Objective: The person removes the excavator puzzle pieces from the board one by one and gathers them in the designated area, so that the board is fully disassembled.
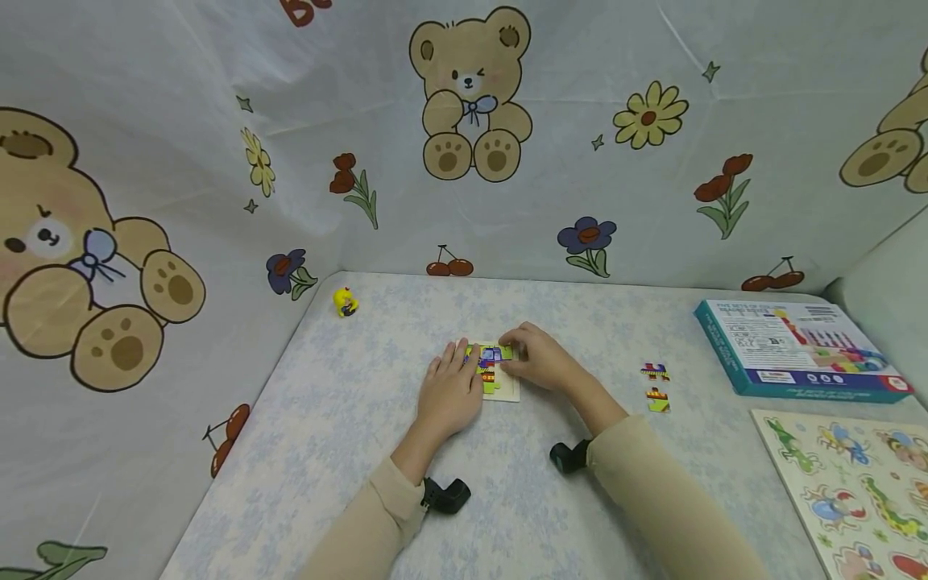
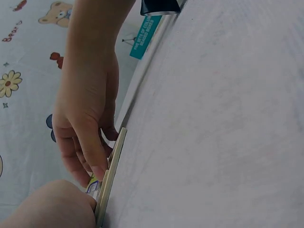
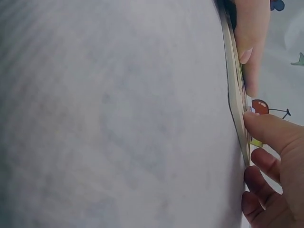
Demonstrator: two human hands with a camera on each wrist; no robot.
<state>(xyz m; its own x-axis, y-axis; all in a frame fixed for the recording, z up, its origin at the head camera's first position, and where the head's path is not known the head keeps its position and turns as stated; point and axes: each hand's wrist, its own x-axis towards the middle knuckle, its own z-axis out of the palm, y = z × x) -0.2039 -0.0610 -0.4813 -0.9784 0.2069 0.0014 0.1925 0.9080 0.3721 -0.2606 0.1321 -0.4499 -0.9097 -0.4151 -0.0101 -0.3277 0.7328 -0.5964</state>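
A small wooden jigsaw board (image 1: pixel 511 391) lies flat on the table, part filled with brightly coloured pieces. My left hand (image 1: pixel 451 388) rests on its left side, fingers extended and covering that part. At the board's upper right, my right hand (image 1: pixel 542 359) pinches a yellow-green puzzle piece (image 1: pixel 506 353) between thumb and fingers, against the board. In the right wrist view, the thumb (image 3: pixel 266 128) touches the board's edge and the other fingers are bent. Two loose puzzle pieces (image 1: pixel 656 371) (image 1: pixel 658 400) lie to the right of my right forearm.
A teal-edged box (image 1: pixel 805 350) lies at the back right. In front of it is a board of insect pictures (image 1: pixel 855 483). A small yellow duck toy (image 1: pixel 345 302) stands at the back left corner. Bear-patterned cloth (image 1: pixel 471 217) hangs behind the table.
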